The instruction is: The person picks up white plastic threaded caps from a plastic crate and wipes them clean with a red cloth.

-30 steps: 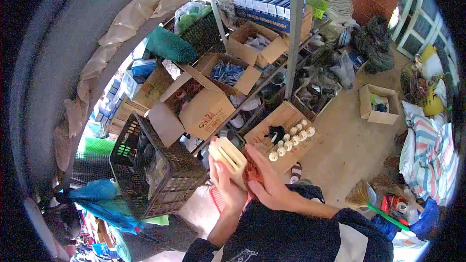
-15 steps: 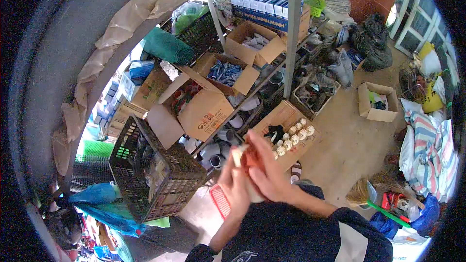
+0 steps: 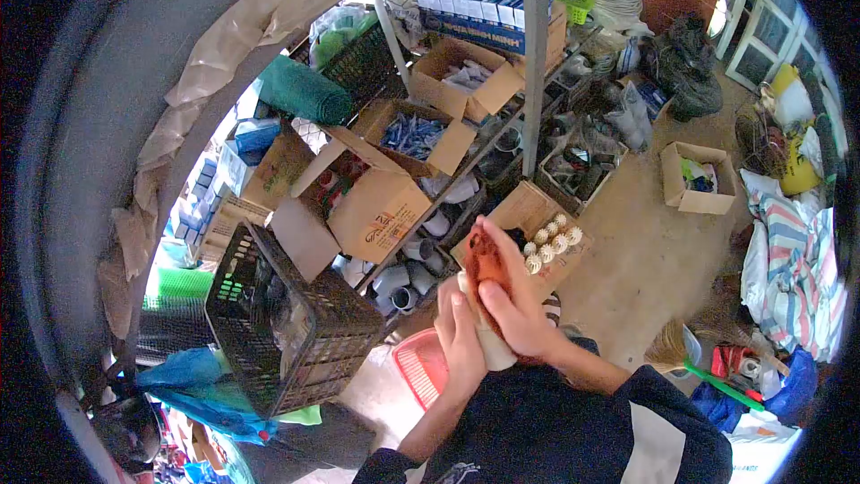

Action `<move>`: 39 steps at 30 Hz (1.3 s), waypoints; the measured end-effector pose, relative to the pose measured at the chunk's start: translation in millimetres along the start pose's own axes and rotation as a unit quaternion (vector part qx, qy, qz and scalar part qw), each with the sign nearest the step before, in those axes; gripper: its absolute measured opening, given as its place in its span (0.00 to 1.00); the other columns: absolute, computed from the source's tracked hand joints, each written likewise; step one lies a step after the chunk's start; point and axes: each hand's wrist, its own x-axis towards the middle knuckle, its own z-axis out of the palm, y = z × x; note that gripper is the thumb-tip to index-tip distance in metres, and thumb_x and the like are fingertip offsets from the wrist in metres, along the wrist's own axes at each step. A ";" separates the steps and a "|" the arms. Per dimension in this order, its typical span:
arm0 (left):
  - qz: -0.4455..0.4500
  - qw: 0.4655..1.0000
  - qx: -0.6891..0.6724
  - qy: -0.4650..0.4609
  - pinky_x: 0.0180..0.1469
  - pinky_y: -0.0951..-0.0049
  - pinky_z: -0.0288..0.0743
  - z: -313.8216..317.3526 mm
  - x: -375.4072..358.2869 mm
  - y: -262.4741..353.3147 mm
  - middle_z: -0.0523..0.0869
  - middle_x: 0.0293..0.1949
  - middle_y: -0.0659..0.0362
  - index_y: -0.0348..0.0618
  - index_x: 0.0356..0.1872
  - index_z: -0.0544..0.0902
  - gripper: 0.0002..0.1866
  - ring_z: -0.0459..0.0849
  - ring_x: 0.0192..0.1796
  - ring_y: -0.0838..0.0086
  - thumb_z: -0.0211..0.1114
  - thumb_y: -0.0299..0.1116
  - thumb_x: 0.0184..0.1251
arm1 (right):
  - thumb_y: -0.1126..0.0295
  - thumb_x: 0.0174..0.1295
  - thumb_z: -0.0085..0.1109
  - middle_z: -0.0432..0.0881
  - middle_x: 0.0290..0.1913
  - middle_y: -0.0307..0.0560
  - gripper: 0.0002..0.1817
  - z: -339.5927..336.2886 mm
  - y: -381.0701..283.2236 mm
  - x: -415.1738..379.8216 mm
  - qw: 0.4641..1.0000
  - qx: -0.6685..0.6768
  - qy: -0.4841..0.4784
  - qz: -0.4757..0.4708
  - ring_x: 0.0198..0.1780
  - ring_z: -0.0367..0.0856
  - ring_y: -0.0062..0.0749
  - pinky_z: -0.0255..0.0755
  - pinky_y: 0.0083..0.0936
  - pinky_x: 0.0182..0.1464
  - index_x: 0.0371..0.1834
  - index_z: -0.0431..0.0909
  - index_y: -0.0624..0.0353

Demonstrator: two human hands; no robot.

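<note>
Right of the crate (image 3: 331,360), here's the cream piece (image 3: 495,350), smooth, pale, tilted, partly covered by fingers; the left hand (image 3: 461,345) is clamped round it, the right hand (image 3: 522,309) clasping the rust-red cloth (image 3: 485,271) against it. Up beyond the crate, a blue carton (image 3: 472,31), blurred lettering ending MINH! Ribbed cream knobs (image 3: 561,243) line cardboard (image 3: 522,203) right of the crate; farther right, brown floor (image 3: 658,242).

Black crate (image 3: 336,348) stood near left, teal roll (image 3: 305,91) lay far left, small cardboard box (image 3: 698,199) sat right, striped sack (image 3: 793,255) lay farther right.
</note>
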 end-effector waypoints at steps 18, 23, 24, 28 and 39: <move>0.035 0.993 -0.104 0.046 0.55 0.69 0.74 2.9 27.8 13.2 0.82 0.49 0.56 0.35 0.55 0.76 0.24 0.79 0.51 0.73 0.43 0.48 0.83 | 0.67 0.69 0.49 0.57 0.76 0.63 0.36 5.7 10.7 -28.1 0.999 -0.030 -0.019 0.008 0.78 0.55 0.52 0.46 0.39 0.78 0.78 0.49 0.67; 0.055 0.998 0.005 -0.037 0.52 0.69 0.71 13.6 1.2 17.7 0.79 0.43 0.58 0.36 0.51 0.76 0.17 0.74 0.46 0.74 0.51 0.41 0.79 | 0.63 0.74 0.46 0.59 0.76 0.57 0.35 -4.0 8.0 0.4 0.988 0.150 0.027 0.030 0.77 0.58 0.44 0.47 0.37 0.78 0.78 0.49 0.67; 0.059 0.998 0.007 -0.025 0.53 0.68 0.71 10.3 2.4 13.1 0.80 0.44 0.57 0.36 0.52 0.77 0.18 0.75 0.47 0.74 0.50 0.42 0.80 | 0.61 0.75 0.44 0.61 0.75 0.57 0.34 0.0 4.6 1.1 0.978 0.205 0.032 0.024 0.76 0.60 0.42 0.48 0.36 0.78 0.78 0.49 0.68; 0.132 0.986 -0.059 0.083 0.62 0.67 0.72 6.9 20.4 39.3 0.82 0.56 0.50 0.33 0.64 0.72 0.23 0.80 0.56 0.67 0.44 0.43 0.84 | 0.65 0.72 0.47 0.62 0.74 0.59 0.35 20.6 26.8 -37.4 0.998 0.057 -0.001 -0.021 0.75 0.61 0.44 0.49 0.35 0.77 0.78 0.49 0.68; 0.095 0.995 0.027 -0.017 0.65 0.66 0.69 0.8 11.5 31.5 0.81 0.57 0.53 0.33 0.63 0.74 0.22 0.79 0.59 0.69 0.55 0.39 0.78 | 0.70 0.70 0.43 0.58 0.76 0.63 0.33 19.2 12.3 -33.3 0.999 0.027 0.028 -0.013 0.77 0.56 0.50 0.47 0.39 0.78 0.77 0.50 0.72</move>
